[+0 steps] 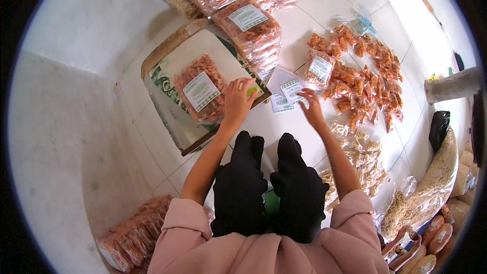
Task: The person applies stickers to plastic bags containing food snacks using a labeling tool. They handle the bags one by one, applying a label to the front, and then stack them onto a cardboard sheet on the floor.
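A low board-topped table (203,45) with worn wooden edges stands in front of me on the left. On it lies a flat clear bag of reddish-brown snack pieces (183,82), with a white and green label (201,91) on top. My left hand (238,102) rests palm down by the bag's right edge, fingers stretched out. Partly under those fingers is a small yellow-green item (252,91) whose kind I cannot make out. Right of the table, my right hand (312,107) pinches the edge of a loose label card (290,90). More label cards (280,103) lie beneath it.
Stacked labelled snack bags (248,33) stand behind the table. Many small orange snack packets (360,78) spread over the tiled floor to the right, pale packets (362,160) nearer. A large clear sack (426,187) leans at far right; brown bags (134,231) lie at lower left.
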